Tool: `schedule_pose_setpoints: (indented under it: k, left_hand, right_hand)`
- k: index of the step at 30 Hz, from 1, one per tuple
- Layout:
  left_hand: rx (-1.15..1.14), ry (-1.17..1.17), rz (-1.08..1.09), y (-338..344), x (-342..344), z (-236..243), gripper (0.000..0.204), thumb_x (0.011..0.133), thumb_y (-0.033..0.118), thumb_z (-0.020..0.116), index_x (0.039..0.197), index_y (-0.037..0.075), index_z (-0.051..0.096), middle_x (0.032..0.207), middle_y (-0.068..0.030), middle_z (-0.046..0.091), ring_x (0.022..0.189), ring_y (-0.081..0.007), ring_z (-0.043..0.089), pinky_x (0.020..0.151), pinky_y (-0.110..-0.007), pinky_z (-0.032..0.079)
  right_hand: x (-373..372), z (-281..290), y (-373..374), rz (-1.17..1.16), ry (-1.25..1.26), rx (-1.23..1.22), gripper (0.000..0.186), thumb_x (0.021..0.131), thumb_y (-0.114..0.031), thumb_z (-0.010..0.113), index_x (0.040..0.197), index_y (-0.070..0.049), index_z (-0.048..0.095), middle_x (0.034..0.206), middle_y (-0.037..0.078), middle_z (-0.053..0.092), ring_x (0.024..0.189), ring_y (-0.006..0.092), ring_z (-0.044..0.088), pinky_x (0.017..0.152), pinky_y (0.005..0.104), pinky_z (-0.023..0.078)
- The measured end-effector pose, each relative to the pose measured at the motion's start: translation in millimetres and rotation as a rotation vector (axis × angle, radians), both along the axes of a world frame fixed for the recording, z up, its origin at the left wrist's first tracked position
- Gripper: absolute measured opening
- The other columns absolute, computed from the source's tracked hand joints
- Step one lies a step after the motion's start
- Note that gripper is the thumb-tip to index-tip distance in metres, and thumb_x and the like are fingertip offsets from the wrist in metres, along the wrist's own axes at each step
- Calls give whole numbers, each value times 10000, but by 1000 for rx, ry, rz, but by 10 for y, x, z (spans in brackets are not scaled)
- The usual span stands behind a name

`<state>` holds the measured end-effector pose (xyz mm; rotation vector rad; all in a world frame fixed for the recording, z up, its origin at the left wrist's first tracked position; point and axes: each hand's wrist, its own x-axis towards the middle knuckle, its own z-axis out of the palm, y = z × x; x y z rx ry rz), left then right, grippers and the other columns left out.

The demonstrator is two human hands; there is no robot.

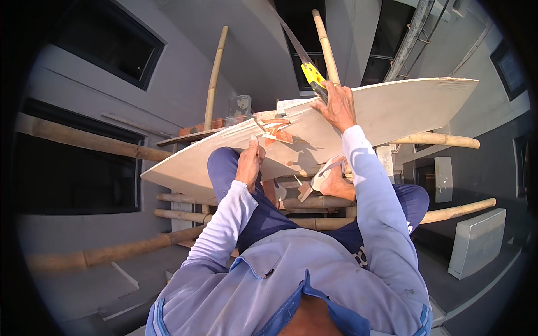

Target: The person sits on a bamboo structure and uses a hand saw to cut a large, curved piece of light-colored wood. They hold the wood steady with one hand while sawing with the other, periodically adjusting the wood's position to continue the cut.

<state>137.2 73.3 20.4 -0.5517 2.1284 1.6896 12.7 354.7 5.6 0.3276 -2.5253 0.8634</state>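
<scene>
A long pale wooden board (409, 109) lies across my front, with a split, splintered cutout (277, 134) in its middle showing reddish wood. My right hand (336, 103) grips the yellow-and-black handle of a hand saw (311, 73) at the board's far edge; the blade points up and away. My left hand (249, 162) is beside my left knee at the board, just below and left of the cutout, thumb upward and fingers curled; what they hold is hidden. Small wood offcuts (304, 190) rest below, near my sandalled feet.
Bamboo scaffold poles (448, 210) run beneath and around me, with uprights (216, 78) beyond the board. A metal pipe (406, 42) stands at the upper right, a white block (476, 243) at the lower right. Grey walls with dark window openings (106, 42) surround the scaffold.
</scene>
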Motion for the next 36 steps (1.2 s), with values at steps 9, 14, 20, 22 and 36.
schedule_pose_setpoints:
  k: [9, 14, 20, 22, 36]
  left_hand:
    - [584, -294, 211, 287, -500, -430, 357, 989, 370, 630, 1219, 98, 606, 1117, -51, 686, 957, -149, 669, 860, -356, 542]
    - [296, -25, 276, 565, -412, -1233, 245, 955, 189, 672, 1154, 48, 647, 948, -65, 714, 717, -138, 674, 634, -291, 586]
    - [-175, 227, 259, 563, -499, -1684, 231, 877, 263, 717, 935, 40, 716, 834, -150, 729, 645, -230, 696, 712, -417, 544]
    - [-321, 253, 237, 457, -279, -1684, 439, 850, 295, 754, 1178, 35, 620, 1052, -195, 681, 938, -302, 674, 845, -419, 515]
    - [-1080, 542, -522, 49, -656, -10, 647, 779, 568, 748, 1247, 134, 642, 1200, -67, 637, 1141, -229, 593, 993, -437, 398]
  right_hand:
    - [-11, -73, 64, 22, -24, 69, 625, 777, -340, 812, 1267, -68, 536, 978, 149, 655, 958, 310, 590, 990, 432, 349]
    - [14, -34, 84, -6, -9, 103, 603, 785, -326, 816, 1256, -73, 537, 992, 166, 670, 957, 308, 601, 962, 422, 356]
    - [-17, -4, 17, -12, -53, 207, 610, 806, -375, 804, 1262, -64, 544, 968, 180, 671, 961, 318, 616, 948, 429, 374]
    - [-57, 20, -31, 10, -81, 241, 613, 809, -390, 801, 1259, -60, 547, 936, 184, 671, 928, 332, 624, 923, 432, 398]
    - [99, 233, 52, 101, -185, 255, 539, 757, -275, 854, 1160, -67, 562, 934, 174, 732, 901, 378, 709, 819, 455, 525]
